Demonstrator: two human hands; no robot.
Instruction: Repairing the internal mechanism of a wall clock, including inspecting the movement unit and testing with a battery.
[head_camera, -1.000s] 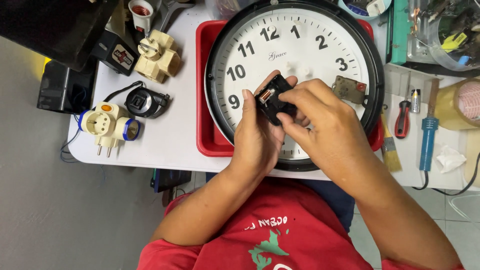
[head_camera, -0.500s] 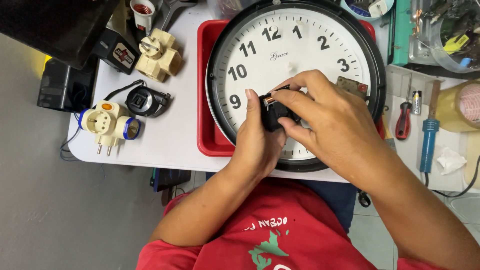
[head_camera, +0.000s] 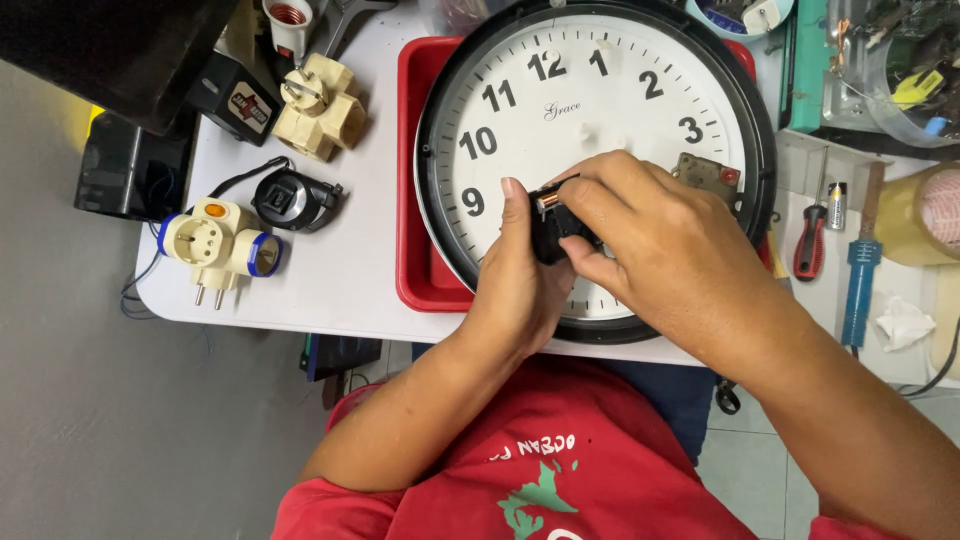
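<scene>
Pinching a small black clock part between both hands over the round wall clock, left hand cupped beneath it, right hand gripping from above, red tray underneath, plug adapter off to the side.

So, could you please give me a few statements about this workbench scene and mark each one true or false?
1. Both hands hold a small black module over the clock. True: the left hand and right hand pinch the module above the clock.
2. The clock lies in a blue tray. False: the tray is red.
3. A cream adapter with blue rings lies left of the tray. True: the adapter is there.
4. The right hand grips the screwdriver. False: the screwdriver lies untouched on the table.
5. The clock face shows its hands. False: none are visible.
</scene>
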